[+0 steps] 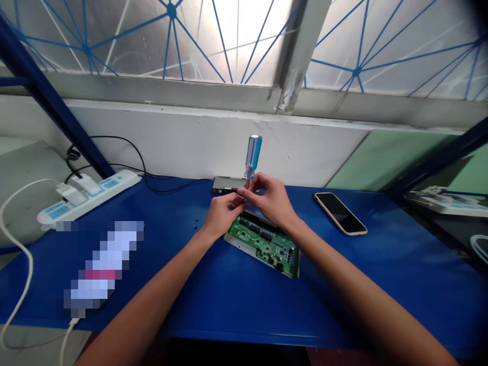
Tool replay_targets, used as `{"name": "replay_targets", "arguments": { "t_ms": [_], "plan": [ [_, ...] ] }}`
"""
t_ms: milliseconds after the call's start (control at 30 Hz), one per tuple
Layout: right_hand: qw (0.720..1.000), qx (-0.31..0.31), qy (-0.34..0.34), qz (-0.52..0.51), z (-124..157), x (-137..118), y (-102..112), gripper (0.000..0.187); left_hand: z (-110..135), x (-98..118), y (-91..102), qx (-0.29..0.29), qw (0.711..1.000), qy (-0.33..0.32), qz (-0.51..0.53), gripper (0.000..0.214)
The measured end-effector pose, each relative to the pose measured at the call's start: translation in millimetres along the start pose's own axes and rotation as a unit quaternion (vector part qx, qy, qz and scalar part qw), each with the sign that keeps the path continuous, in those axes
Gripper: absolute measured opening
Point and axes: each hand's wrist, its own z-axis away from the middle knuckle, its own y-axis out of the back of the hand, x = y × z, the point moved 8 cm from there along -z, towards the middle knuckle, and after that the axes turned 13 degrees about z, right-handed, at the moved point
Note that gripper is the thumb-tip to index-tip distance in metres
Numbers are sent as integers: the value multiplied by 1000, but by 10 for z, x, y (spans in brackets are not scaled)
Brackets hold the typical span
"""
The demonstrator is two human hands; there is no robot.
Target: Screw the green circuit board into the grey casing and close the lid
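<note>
Narrow grip on the screwdriver (252, 155): the right hand (271, 198) has its fingers (253, 182) closed around the thin shaft, just under the blue handle, and the screwdriver stands almost upright. The left hand (221, 216) is curled tight beside it, and its fingertips (240, 195) touch the right fingers near the shaft. I cannot tell if these left fingers also hold the shaft. The tip of the screwdriver is hidden behind the fingers, so I cannot see what it touches.

Under the hands lies a green circuit board (263, 243) in a metal tray (233, 243), on the blue table (244, 315), and the left hand is partly over the far edge of the board. Just behind the hands is a dark metal case (224, 184). Few small screws (193, 222) lie on the table, to the left of the left hand. On the right side, well apart from the hands, a phone (340, 213) lies with its dark screen up. On the left side there is a white power strip (87, 197) with plugs in it, a black cable (171, 189), a white cable (15, 244), and a pixelated object (102, 264) near the front edge of the table.
</note>
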Motion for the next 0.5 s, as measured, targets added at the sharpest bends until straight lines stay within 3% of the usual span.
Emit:
{"name": "replay_targets", "arguments": {
  "t_ms": [200, 500],
  "plan": [
    [1000, -14, -22, -7, 25, 13, -31, 20, -11, 3, 34, 23, 1000, 5, -10, 34],
    [997, -77, -2, -17, 48, -21, -71, 14, 14, 48, -30, -81, 996, 1, 37, 25]
  ]
}}
